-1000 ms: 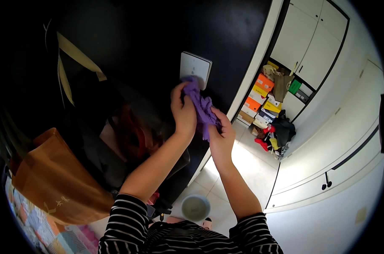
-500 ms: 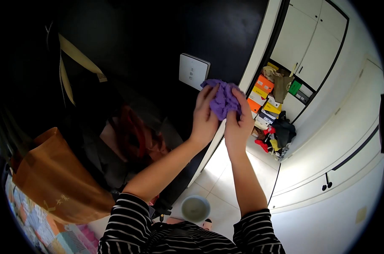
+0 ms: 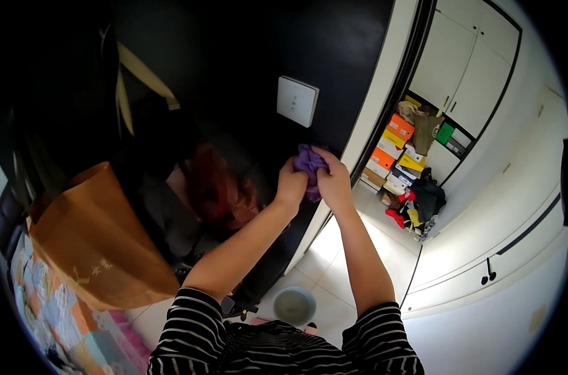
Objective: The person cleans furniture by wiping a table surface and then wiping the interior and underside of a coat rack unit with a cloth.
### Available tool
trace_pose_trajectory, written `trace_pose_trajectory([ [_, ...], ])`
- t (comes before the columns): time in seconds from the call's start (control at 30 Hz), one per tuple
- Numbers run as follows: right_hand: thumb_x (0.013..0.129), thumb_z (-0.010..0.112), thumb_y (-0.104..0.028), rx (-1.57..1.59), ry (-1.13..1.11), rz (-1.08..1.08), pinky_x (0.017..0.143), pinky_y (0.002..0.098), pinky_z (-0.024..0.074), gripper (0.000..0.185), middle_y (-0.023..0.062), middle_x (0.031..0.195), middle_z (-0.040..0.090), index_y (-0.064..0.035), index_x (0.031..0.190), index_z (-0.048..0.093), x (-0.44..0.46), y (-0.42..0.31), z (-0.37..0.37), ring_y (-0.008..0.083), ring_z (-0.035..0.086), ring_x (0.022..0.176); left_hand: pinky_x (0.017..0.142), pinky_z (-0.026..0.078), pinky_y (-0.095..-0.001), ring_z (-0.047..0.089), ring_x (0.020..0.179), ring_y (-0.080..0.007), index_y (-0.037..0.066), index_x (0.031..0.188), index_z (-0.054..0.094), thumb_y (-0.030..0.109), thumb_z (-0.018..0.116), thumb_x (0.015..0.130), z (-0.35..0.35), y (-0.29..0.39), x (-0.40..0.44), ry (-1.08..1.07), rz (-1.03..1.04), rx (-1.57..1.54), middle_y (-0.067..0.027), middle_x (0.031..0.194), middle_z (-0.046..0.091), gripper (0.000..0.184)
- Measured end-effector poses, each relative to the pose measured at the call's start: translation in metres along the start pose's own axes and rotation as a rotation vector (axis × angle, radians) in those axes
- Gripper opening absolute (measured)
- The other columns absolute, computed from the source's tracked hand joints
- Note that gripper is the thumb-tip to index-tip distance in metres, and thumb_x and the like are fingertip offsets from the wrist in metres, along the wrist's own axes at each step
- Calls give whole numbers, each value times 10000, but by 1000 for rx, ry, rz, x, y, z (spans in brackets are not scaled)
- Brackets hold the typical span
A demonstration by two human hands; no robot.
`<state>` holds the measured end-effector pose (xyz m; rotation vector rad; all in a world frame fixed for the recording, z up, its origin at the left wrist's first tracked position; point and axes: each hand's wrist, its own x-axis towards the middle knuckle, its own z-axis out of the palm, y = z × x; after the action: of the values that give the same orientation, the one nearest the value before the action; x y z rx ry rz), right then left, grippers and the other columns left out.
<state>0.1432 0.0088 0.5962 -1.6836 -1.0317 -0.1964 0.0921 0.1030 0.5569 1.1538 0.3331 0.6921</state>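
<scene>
A crumpled purple cloth (image 3: 309,164) is bunched between my two hands, in front of the dark wall panel. My left hand (image 3: 292,185) is closed on its left side. My right hand (image 3: 334,181) grips the cloth from the right, fingers bent over its top. Above my hands, apart from them, a white switch plate (image 3: 298,101) is fixed to the dark panel (image 3: 353,56). Just right of my hands runs the white door frame (image 3: 365,134).
Below stands a basin (image 3: 294,305) of cloudy water on the tiled floor. An orange-brown paper bag (image 3: 102,240) is at left, by a patchwork cover (image 3: 59,300). Through the doorway are stacked shoe boxes (image 3: 396,134), a dark bag (image 3: 430,195) and a white cabinet (image 3: 446,53).
My hands have moved down and slightly left, away from the switch plate's lower edge. The cloth is bunched more tightly between them. The view has shifted a little.
</scene>
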Motion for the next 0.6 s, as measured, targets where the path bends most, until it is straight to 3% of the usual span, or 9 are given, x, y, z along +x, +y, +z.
trace_pose_trajectory([
  [0.03, 761, 442, 37, 56, -2, 59, 913, 340, 454, 433, 216, 1087, 633, -24, 1160, 600, -2, 1, 0, 330, 612, 1031, 817, 483, -338, 577, 944, -218, 9, 1129, 549, -8, 451, 798, -2, 9, -9, 48, -94, -179, -114, 1021, 594, 346],
  [0.13, 751, 463, 73, 499, -33, 282, 884, 258, 458, 450, 94, 1073, 644, 8, 1177, 594, -6, -22, -5, 180, 610, 970, 813, 485, -325, 572, 946, -199, 24, 1121, 553, 19, 418, 837, -8, 39, -25, 66, -186, -459, -106, 1037, 592, 315],
  [0.2, 784, 436, 83, 853, -51, 333, 879, 265, 476, 439, 78, 1099, 614, 1, 1191, 577, -3, -44, -4, 166, 591, 981, 844, 472, -318, 565, 970, -193, 26, 1145, 543, 28, 423, 849, -13, 68, -40, 9, -133, -498, -102, 1043, 589, 319],
  [0.27, 836, 413, 56, 949, -102, 279, 876, 275, 482, 398, 73, 1109, 602, -6, 1198, 566, 3, -73, -4, 160, 585, 991, 892, 450, -308, 554, 1010, -185, 29, 1198, 524, 34, 461, 854, -15, 110, -65, -73, -18, -469, -89, 1046, 586, 351],
  [0.37, 889, 413, 2, 1105, -197, 281, 919, 291, 458, 396, 66, 1167, 569, -42, 1273, 498, 3, -129, 2, 158, 558, 1044, 1009, 366, -335, 471, 1173, -220, 32, 1314, 447, 68, 513, 864, -18, 160, -106, -195, 231, -303, -110, 1254, 497, 456],
  [0.47, 857, 450, 8, 1110, -372, 134, 957, 286, 417, 427, 71, 1193, 547, -35, 1281, 477, 1, -169, 19, 150, 532, 1079, 1039, 326, -329, 405, 1228, -236, 78, 1391, 385, 92, 626, 836, -45, 188, -142, 47, 706, 538, -137, 1292, 411, 606],
  [0.5, 845, 459, 21, 1090, -415, 57, 952, 284, 419, 428, 77, 1179, 554, -26, 1269, 486, 2, -177, 29, 152, 537, 1068, 1054, 307, -343, 355, 1265, -266, 95, 1397, 383, 81, 632, 831, -61, 197, -151, 39, 752, 612, -164, 1359, 319, 619],
  [0.6, 792, 490, 79, 1160, -528, -13, 888, 247, 443, 436, 70, 1092, 598, 10, 1222, 518, -1, -216, 59, 128, 570, 979, 1010, 351, -315, 442, 1184, -221, 63, 1323, 439, -15, 601, 812, -101, 226, -181, 164, 826, 639, -125, 1262, 445, 541],
])
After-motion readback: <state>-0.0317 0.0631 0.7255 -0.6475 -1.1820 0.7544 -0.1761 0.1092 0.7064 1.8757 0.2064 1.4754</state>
